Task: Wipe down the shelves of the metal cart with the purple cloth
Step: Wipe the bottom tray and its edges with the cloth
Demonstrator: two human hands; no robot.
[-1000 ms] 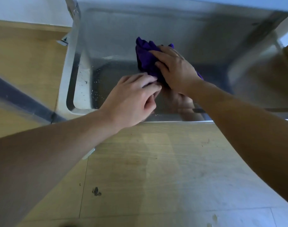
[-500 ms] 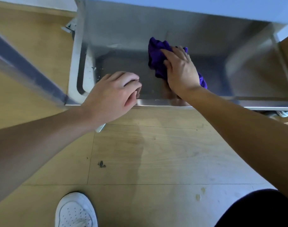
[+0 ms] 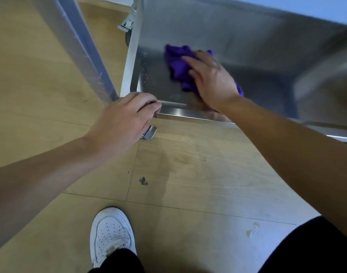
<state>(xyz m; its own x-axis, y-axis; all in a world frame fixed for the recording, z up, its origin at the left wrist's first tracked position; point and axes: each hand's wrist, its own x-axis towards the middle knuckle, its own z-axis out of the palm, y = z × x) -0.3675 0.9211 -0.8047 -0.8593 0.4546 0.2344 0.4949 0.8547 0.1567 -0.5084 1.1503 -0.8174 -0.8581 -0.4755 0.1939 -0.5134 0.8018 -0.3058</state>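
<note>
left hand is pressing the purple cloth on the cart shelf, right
Not quite: it is the right hand, not the left, that presses the purple cloth on the cart shelf. The head view shows this.

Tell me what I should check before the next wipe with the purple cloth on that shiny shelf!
1. Cloth under the hand: ok. The right hand lies flat on the purple cloth.
2. Cloth on the metal: ok. It lies on the shelf, near its left side.
3. Left side clean: not ok. Small specks show by the shelf's left wall.
4. Shelf held steady: cannot tell. The left hand has curled fingers at the shelf's front edge, but the grip is hidden.
5. Foot out of the way: ok. The white shoe stands on the floor, apart from the shelf.
</note>
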